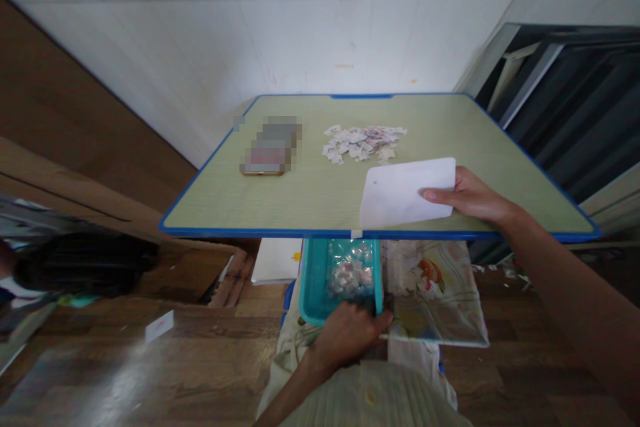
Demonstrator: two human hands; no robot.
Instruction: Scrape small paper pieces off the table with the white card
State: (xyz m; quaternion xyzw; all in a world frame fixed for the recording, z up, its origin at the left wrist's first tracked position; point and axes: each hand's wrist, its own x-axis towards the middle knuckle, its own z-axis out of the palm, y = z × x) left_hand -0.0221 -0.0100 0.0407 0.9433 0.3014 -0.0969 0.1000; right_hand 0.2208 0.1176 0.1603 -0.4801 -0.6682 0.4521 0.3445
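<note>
My right hand (470, 197) pinches a white card (407, 193), thumb on top, over the front right part of the table (220, 203). A corner of the card reaches the table's front edge, where a small pale paper piece (356, 234) also sits. Behind the card lies a pile of small cut paper pieces (363, 143). Below the table edge, my left hand (353, 330) is closed at the near rim of a teal plastic tray (313, 310). Inside the tray is a clear plastic bag (353, 270) with paper pieces. Some of my left fingers are hidden.
A blurred-out, phone-like object (273, 147) lies on the table's left. Right of the tray is a patterned flat sheet or board (450, 307). A white card (159, 326) lies on the wooden floor, left. Dark folded panels (575, 107) lean at the right; a pale wall stands behind.
</note>
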